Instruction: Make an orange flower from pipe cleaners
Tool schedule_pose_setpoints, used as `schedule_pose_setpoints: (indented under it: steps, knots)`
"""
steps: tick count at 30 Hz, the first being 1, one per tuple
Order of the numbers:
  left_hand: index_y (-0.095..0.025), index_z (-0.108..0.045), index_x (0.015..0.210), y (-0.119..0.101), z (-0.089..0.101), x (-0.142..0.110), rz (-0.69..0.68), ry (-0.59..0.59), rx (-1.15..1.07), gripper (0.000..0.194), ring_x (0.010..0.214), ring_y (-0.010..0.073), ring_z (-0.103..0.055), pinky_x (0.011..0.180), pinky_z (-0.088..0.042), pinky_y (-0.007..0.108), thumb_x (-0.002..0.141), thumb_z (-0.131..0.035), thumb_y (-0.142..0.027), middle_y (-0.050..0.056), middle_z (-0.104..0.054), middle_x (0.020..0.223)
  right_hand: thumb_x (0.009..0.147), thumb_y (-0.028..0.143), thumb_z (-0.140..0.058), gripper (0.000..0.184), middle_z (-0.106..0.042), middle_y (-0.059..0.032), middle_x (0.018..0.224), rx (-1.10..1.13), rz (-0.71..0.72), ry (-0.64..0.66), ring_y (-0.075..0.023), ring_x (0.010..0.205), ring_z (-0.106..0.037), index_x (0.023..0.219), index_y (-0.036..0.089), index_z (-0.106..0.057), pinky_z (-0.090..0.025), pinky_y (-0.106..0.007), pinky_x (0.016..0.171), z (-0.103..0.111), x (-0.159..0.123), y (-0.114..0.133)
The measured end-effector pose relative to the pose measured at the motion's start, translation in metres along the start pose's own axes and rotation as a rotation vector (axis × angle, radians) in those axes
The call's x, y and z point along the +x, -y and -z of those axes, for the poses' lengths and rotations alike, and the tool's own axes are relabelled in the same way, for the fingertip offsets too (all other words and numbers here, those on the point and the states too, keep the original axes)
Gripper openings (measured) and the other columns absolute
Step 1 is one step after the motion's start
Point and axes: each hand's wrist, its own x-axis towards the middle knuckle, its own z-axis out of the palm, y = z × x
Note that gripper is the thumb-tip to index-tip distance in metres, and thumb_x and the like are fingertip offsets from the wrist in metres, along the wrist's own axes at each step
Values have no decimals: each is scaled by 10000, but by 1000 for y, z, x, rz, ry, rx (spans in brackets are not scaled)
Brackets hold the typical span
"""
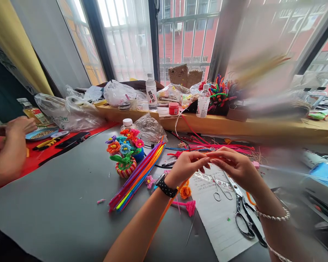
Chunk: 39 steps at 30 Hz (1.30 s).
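1. At the far left I see a co-worker's hand (19, 125) by a round blue plate (30, 137) on red cloth (79, 135); that left edge of the grey tabletop (71, 203) is one I'd keep away from. The widest room lies towards its near left corner.
2. Nearer the middle, a slanting bundle of multicoloured fuzzy stems (138, 178) sits beside a striped pot of fuzzy flowers (125, 169).
3. My left hand (187, 163) has thumb and fingers pinched together on a long orange fuzzy stem (164, 214), which trails past the wrist towards the near edge. I judge it light, soft outside and bendable, likely to kink; best held close to the working end.
4. My right hand (236, 165) pinches at the same spot, fingertips meeting; the tip's detail is hidden.
5. Beneath, a white sheet (221, 236) bears large black-handled scissors (237, 191), so lowering there is tight.
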Motion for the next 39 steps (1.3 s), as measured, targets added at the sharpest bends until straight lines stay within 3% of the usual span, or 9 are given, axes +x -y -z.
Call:
schedule_pose_setpoints:
  steps: [5,9,14,18,24,28,35,39]
  knots:
    - [-111,-646,803,6,-3,0,-71,-64,97,276,536,80,-527,501,-417,179,758,-528,-355,43,-601,706,811,336,-488,235,-570,-55,826,16,-29,-79,-158,788,-542,909,197,-651,-431,-265,674,-3,2,1]
    - [-105,-652,834,6,-4,-1,-94,-70,230,311,554,94,-535,504,-417,190,783,-488,-364,62,-608,743,780,365,-524,245,-572,-58,842,107,-114,-46,-163,772,-550,906,201,-655,-440,-262,625,-6,2,-2]
    - [-139,-660,723,3,-3,-3,-209,-92,497,272,568,97,-507,572,-394,198,809,-460,-302,23,-590,628,733,343,-589,212,-598,-49,845,321,-193,17,-165,830,-554,864,202,-678,-443,-270,716,-4,3,-8]
    - [-143,-668,738,4,-2,-3,-288,-97,612,235,587,104,-495,608,-383,206,804,-471,-253,23,-598,628,728,358,-590,244,-583,-60,892,331,-192,79,-179,879,-546,899,203,-672,-438,-287,756,-3,3,-15]
    - [-153,-676,783,8,4,-1,-255,-114,575,213,631,120,-533,622,-400,213,790,-486,-250,37,-634,683,748,404,-552,270,-552,-57,814,165,-160,55,-156,757,-537,838,184,-680,-443,-255,629,-12,4,-22]
    - [-141,-666,785,13,7,1,-160,-89,476,260,586,107,-535,572,-409,203,796,-473,-315,37,-635,686,750,405,-551,294,-569,-63,888,198,-168,44,-166,816,-558,938,204,-654,-459,-264,684,-14,5,-22]
    - [-119,-641,751,13,5,1,-95,-5,403,323,604,110,-535,553,-403,192,790,-465,-386,43,-623,692,783,400,-510,263,-584,-42,782,-52,-115,82,-146,718,-559,826,215,-692,-434,-245,636,-8,2,-18]
    - [-119,-590,612,16,2,2,-97,-79,402,440,545,91,-477,520,-359,190,825,-369,-435,15,-554,577,808,359,-482,249,-587,-36,764,-187,-81,74,-144,698,-556,805,220,-689,-428,-248,633,-12,2,-10]
